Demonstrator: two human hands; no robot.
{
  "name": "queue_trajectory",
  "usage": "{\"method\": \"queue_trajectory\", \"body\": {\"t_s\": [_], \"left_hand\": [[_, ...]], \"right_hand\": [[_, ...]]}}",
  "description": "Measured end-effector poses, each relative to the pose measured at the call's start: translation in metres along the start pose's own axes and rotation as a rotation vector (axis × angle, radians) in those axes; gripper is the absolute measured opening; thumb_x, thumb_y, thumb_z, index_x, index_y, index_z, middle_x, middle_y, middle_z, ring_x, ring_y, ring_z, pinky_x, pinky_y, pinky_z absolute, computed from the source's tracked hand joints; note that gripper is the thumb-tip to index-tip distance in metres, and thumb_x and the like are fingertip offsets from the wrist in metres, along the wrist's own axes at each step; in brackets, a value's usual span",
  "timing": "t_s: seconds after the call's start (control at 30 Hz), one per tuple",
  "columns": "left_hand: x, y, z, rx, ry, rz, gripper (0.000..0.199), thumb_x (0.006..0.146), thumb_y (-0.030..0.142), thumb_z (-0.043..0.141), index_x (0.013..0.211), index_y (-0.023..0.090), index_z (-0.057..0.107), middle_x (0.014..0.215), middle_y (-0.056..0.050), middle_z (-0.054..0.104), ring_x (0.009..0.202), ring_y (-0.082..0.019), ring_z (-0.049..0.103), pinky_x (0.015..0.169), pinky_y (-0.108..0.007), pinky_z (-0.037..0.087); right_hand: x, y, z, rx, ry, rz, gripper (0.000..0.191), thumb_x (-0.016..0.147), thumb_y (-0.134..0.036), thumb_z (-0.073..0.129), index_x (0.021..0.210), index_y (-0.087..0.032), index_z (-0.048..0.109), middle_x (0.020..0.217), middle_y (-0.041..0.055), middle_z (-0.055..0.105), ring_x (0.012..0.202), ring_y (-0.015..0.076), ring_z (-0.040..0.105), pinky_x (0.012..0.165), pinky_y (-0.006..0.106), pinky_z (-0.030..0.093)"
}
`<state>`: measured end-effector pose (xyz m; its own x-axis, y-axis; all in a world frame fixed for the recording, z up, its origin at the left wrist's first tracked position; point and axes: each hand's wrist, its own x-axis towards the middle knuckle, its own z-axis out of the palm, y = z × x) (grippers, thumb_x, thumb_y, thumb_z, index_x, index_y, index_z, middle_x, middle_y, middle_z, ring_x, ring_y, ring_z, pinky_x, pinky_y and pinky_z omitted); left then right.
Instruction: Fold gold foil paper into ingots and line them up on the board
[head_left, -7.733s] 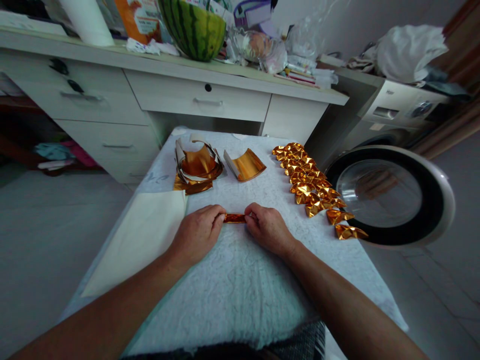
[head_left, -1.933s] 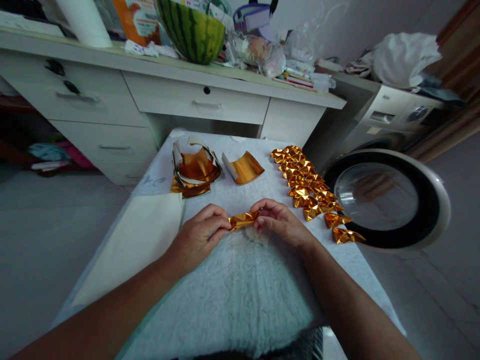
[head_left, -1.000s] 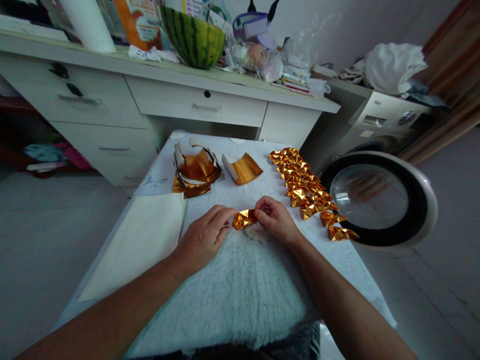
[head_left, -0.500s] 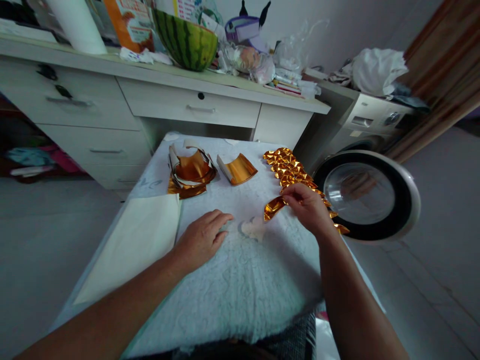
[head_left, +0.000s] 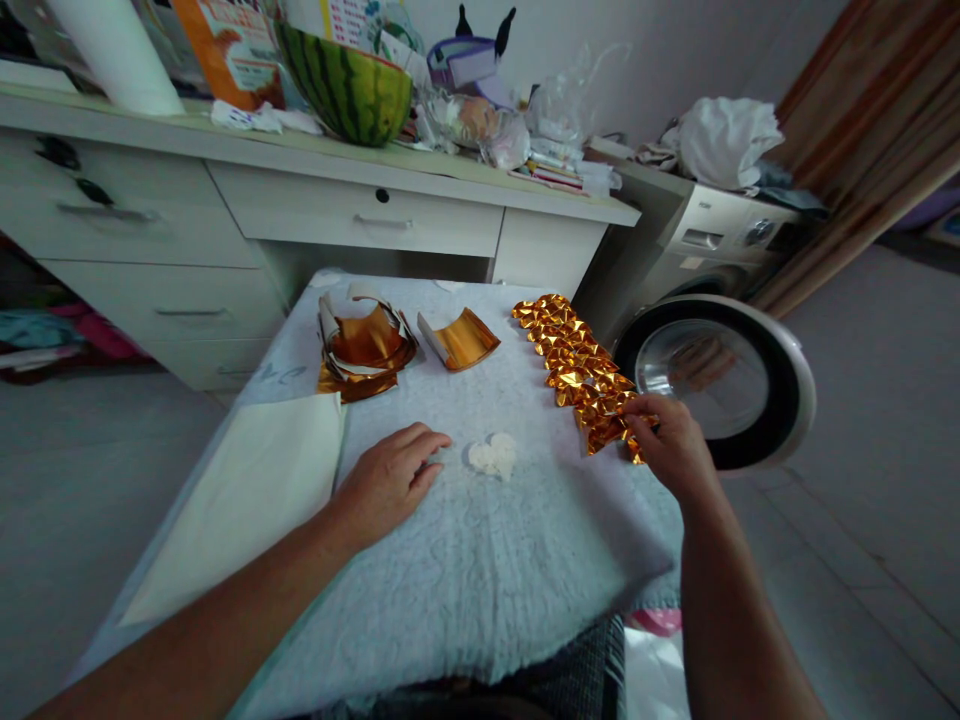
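Rows of folded gold foil pieces [head_left: 574, 355] lie along the right edge of the cloth-covered table [head_left: 450, 560]. At their near end, my right hand [head_left: 670, 440] pinches a folded gold foil piece [head_left: 604, 432]. My left hand [head_left: 390, 483] rests on the cloth with its fingers apart and nothing in them. Just right of it is a small white heart-like patch [head_left: 493, 456]. Farther back sit a curved stack of gold sheets [head_left: 367, 345] and a smaller curved gold stack [head_left: 469, 342]. A pale sheet [head_left: 240, 500] lies flat at the left.
Behind the table runs a white counter with drawers [head_left: 420, 215], bearing a cut watermelon [head_left: 345, 85], plastic bags and a paper roll [head_left: 116, 55]. A washing machine's round door [head_left: 712, 375] stands open close by the table's right edge.
My right hand has moved right and nearer with the gold foil piece, which now sits by the near end of the rows. The view has shifted slightly; my left hand keeps its place.
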<state>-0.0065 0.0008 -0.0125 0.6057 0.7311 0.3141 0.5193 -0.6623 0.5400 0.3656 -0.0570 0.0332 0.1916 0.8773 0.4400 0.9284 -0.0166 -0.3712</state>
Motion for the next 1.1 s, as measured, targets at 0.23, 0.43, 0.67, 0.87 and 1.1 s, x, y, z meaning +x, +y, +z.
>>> {"method": "queue_trajectory", "body": {"t_s": [0.23,0.43,0.67,0.87,1.1], "left_hand": [[0.001,0.002,-0.002,0.015,-0.008,0.009,0.021,0.087,0.014,0.049,0.104,0.019,0.061,0.096,-0.005,0.065,0.088,-0.019,0.064,0.077,-0.031,0.05],[0.0,-0.002,0.001,0.035,-0.005,0.022,0.019,0.089,0.016,0.049,0.103,0.021,0.06,0.096,-0.003,0.065,0.087,-0.017,0.063,0.077,-0.03,0.05],[-0.001,-0.003,0.001,0.036,-0.034,0.012,0.019,0.089,0.017,0.049,0.105,0.02,0.059,0.097,-0.004,0.064,0.09,-0.018,0.062,0.079,-0.031,0.05],[0.0,-0.003,0.0,0.037,-0.041,-0.004,0.019,0.089,0.018,0.049,0.104,0.02,0.06,0.096,-0.003,0.064,0.089,-0.018,0.063,0.078,-0.03,0.05],[-0.001,-0.002,-0.001,0.037,-0.052,-0.006,0.019,0.088,0.018,0.049,0.103,0.019,0.061,0.095,-0.004,0.065,0.087,-0.018,0.064,0.077,-0.03,0.051]], "right_hand": [[0.0,0.01,0.012,-0.053,0.016,0.042,0.019,0.08,-0.028,0.052,0.084,-0.02,0.069,0.091,0.0092,0.064,0.09,0.0257,0.056,0.085,0.042,0.04],[-0.002,0.007,0.018,-0.194,0.007,0.111,0.02,0.08,-0.028,0.054,0.084,-0.02,0.071,0.093,0.0087,0.062,0.092,0.0262,0.053,0.082,0.04,0.036],[-0.002,-0.006,0.015,-0.305,-0.049,0.176,0.017,0.08,-0.026,0.056,0.084,-0.022,0.072,0.097,0.0078,0.062,0.095,0.0284,0.049,0.077,0.038,0.033],[-0.004,-0.01,0.013,-0.35,-0.063,0.166,0.015,0.082,-0.026,0.057,0.085,-0.022,0.071,0.099,0.0085,0.061,0.097,0.0291,0.048,0.075,0.038,0.032],[-0.007,-0.012,0.014,-0.379,-0.059,0.181,0.015,0.083,-0.027,0.056,0.086,-0.022,0.07,0.099,0.0096,0.061,0.097,0.0298,0.047,0.075,0.038,0.031]]}}
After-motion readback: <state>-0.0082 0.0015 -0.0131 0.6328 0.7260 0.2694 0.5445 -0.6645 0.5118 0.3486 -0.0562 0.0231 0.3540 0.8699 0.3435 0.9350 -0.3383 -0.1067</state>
